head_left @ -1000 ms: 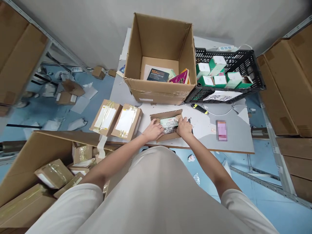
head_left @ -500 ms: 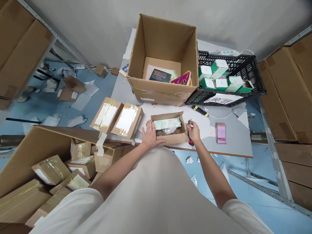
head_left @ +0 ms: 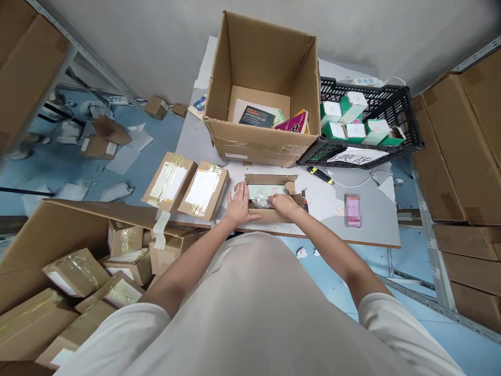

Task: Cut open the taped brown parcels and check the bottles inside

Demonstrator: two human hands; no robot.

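A small open cardboard box (head_left: 270,215) lies lengthwise near the table's front edge. In it sit a pale green box (head_left: 256,191) and clear bubble wrap (head_left: 260,200). My left hand (head_left: 238,203) rests on the box's left end, fingers stretched and thumb along the front wall. Reaching in over the right end, my right hand (head_left: 285,205) has its fingers closed at the bubble wrap; its fingertips are partly hidden. A red and black tool (head_left: 306,208) lies at the box's right end, mostly covered by a flap.
Two taped parcels (head_left: 203,190) lie to the left. Behind stands a big carton (head_left: 264,143) with books, beside a black crate (head_left: 413,117) of green-white boxes. A yellow-black cutter (head_left: 320,175) and a pixelated pink item (head_left: 353,210) lie right. A large carton (head_left: 78,209) of parcels is lower left.
My right hand has left the red and black tool beside the box and moved left into the box, onto the bubble wrap. The left hand stays on the left end.
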